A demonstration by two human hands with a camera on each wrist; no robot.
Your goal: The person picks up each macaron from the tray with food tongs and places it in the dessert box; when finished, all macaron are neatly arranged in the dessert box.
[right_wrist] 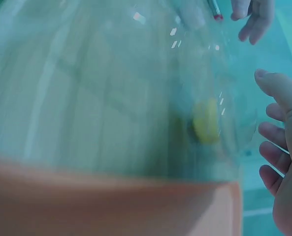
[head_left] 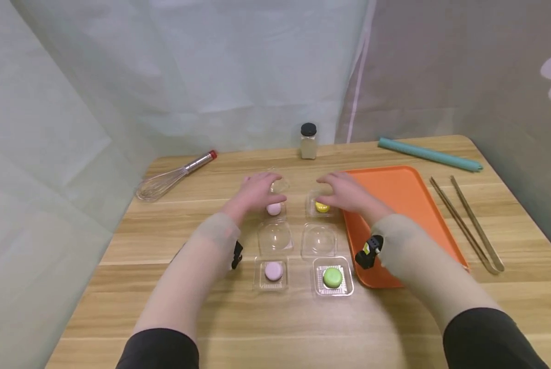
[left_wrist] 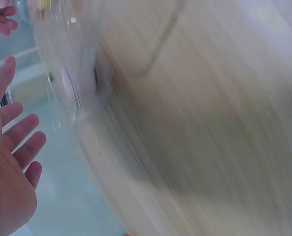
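My left hand [head_left: 259,190] hovers by the back-left clear plastic box, which holds a pale purple macaron [head_left: 273,209]. Its fingers are spread and loosely bent, with nothing in them in the left wrist view. Over the back-right box my right hand [head_left: 346,192] is held the same way, near a yellow macaron [head_left: 322,207]; the right wrist view shows it holding nothing. The hands partly cover both back boxes. Closer to me, a front-left box [head_left: 257,282] holds another purple macaron [head_left: 273,271]. A green macaron [head_left: 333,277] sits in the front-right box [head_left: 351,289], whose clear lid [head_left: 319,238] lies behind it.
An orange tray [head_left: 395,184] lies right of the boxes, partly beneath my right forearm. Metal tongs [head_left: 475,225] lie beyond it. Toward the back are a whisk [head_left: 176,177], a jar with a black cap [head_left: 309,143] and a teal roll [head_left: 429,154].
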